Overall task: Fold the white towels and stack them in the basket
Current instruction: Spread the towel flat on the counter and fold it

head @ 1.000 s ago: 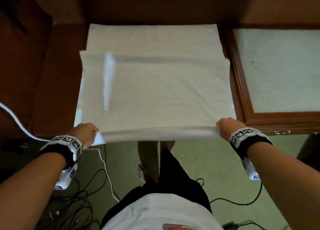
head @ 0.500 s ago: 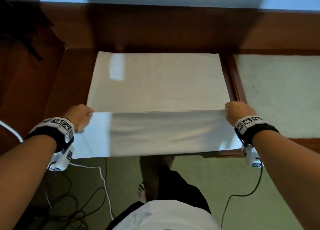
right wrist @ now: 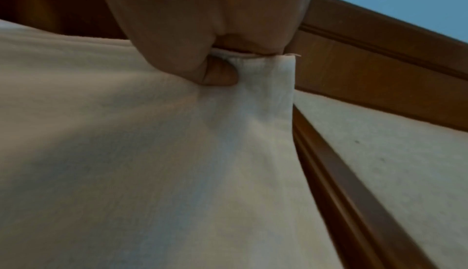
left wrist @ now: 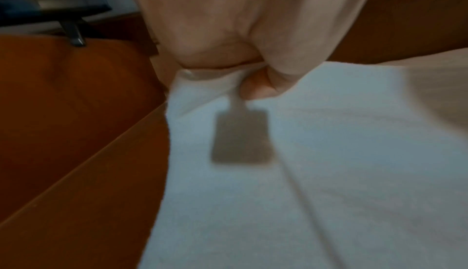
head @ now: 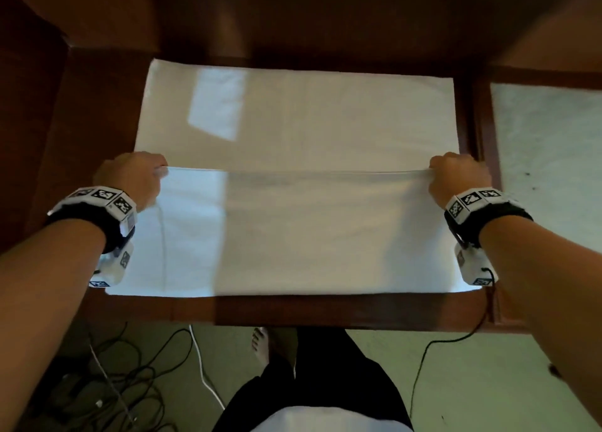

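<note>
White terry cloth is pinched in both grips: the left hand clamps one corner of the towel between thumb and curled fingers, and the right hand clamps the opposite corner the same way, as both wrist views confirm. The held edge is stretched taut between the hands, over the middle of the cloth.

Towel position: spread on the wooden counter, the near part lying close to the counter's front edge, the far edge close to the counter's back edge. The long axis runs left to right, parallel to the front edge; the carried edge faces the back edge.

Probable faults from this state:
- Unequal travel of the hands would likely skew the fold, so the corners miss the far corners.
- Slack between the grips would probably let the middle sag and crease.
- A slipping pinch, most likely at the thin right corner, would drop one side.
- Dragging the upper layer may shift the lower layer toward the back edge.

No basket is visible in any view.
</note>
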A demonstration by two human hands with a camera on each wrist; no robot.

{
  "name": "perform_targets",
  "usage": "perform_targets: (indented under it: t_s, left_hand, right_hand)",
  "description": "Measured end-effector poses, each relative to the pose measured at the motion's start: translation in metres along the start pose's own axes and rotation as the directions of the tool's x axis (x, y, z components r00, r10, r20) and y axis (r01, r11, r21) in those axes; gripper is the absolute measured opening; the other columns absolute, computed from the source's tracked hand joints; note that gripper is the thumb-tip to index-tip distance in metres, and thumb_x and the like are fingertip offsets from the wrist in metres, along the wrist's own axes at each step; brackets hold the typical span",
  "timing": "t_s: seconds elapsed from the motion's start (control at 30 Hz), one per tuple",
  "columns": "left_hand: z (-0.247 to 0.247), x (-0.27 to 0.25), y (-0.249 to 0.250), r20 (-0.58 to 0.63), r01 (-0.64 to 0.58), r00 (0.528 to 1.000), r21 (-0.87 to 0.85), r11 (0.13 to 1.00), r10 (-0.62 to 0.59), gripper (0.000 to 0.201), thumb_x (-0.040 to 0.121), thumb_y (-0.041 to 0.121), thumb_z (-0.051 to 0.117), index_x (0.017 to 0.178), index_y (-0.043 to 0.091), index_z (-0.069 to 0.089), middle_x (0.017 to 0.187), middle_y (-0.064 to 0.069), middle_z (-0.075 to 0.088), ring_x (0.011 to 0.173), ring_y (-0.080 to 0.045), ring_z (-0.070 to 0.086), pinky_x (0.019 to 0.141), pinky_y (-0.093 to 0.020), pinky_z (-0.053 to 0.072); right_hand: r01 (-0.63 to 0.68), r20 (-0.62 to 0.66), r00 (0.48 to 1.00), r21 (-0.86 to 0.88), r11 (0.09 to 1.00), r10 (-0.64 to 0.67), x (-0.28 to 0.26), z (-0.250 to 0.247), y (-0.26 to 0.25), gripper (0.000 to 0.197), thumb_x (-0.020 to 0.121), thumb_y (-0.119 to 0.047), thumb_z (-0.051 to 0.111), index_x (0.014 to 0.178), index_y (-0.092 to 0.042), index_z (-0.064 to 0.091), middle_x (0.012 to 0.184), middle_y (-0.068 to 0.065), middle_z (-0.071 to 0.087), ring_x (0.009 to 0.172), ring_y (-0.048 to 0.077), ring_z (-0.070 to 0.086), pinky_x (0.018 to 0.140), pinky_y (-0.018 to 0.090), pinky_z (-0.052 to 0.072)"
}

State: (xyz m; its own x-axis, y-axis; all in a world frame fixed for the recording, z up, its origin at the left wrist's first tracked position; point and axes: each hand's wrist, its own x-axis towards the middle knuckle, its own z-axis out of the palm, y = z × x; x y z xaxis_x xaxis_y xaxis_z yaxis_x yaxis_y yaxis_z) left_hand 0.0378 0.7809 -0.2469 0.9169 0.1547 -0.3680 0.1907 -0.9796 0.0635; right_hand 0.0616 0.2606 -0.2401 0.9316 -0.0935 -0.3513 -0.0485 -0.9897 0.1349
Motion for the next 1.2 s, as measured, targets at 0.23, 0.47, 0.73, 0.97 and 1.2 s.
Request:
perform_targets:
  t_s: [0.23, 0.47, 0.73, 0.97, 1.2]
  left_hand:
    - [0.091, -0.069, 0.013, -0.043, -0.11, 0.993, 0.027, 0.994, 0.111, 0.068, 0.096, 0.056, 0.043, 0.157, 0.032, 0.025, 0.166, -0.008, 0.016, 0.148, -0.039, 0.018, 0.112, -0.061, 0.024]
    - [0.135, -0.131, -0.007, 0.025, -0.113, 0.993, 0.04, 0.993, 0.113, 0.08, 0.09, 0.074, 0.01, 0.16, 0.037, -0.003, 0.169, -0.008, -0.001, 0.153, -0.04, 0.001, 0.119, -0.062, 0.011]
    - [0.146, -0.143, 0.052, -0.01, -0.257, 0.966, 0.052, 0.965, 0.258, 0.081, 0.088, 0.075, 0.025, 0.159, 0.036, 0.018, 0.169, -0.003, 0.006, 0.152, -0.041, 0.009, 0.115, -0.066, 0.014]
    - [0.157, -0.141, 0.049, -0.05, -0.25, 0.966, 0.07, 0.966, 0.253, 0.083, 0.088, 0.075, 0.024, 0.159, 0.034, 0.017, 0.169, -0.002, 0.004, 0.152, -0.04, 0.006, 0.115, -0.065, 0.012]
    - [0.155, -0.141, 0.052, -0.055, -0.257, 0.964, 0.066, 0.964, 0.261, 0.083, 0.086, 0.074, 0.029, 0.159, 0.033, 0.024, 0.169, -0.003, 0.009, 0.152, -0.041, 0.011, 0.115, -0.065, 0.014]
  right_hand:
    - [0.085, -0.142, 0.989, 0.263, 0.961, -0.048, -0.069, 0.09, -0.026, 0.063, 0.094, -0.047, 0.037, 0.153, -0.025, 0.028, 0.164, 0.01, 0.013, 0.147, 0.037, 0.016, 0.114, 0.056, 0.019]
    - [0.007, -0.047, 0.999, 0.21, 0.978, 0.003, -0.135, 0.135, -0.023, 0.07, 0.094, -0.063, 0.016, 0.158, -0.035, 0.005, 0.166, 0.002, -0.011, 0.153, 0.028, -0.008, 0.121, 0.053, 0.005]
    - [0.43, -0.242, 0.89, 0.168, 0.887, -0.386, -0.151, 0.117, -0.175, 0.071, 0.093, -0.057, 0.038, 0.154, -0.023, 0.031, 0.164, 0.014, 0.013, 0.151, 0.037, 0.013, 0.111, 0.055, 0.023]
    - [0.463, -0.101, 0.884, 0.056, 0.884, -0.457, -0.139, 0.128, -0.149, 0.074, 0.093, -0.071, 0.023, 0.157, -0.037, 0.01, 0.167, 0.004, -0.003, 0.153, 0.029, -0.002, 0.119, 0.056, 0.013]
    - [-0.012, -0.029, 0.999, 0.21, 0.978, 0.019, -0.113, 0.13, 0.026, 0.073, 0.093, -0.071, 0.012, 0.157, -0.038, 0.002, 0.166, -0.002, -0.01, 0.152, 0.015, -0.011, 0.121, 0.054, 0.006]
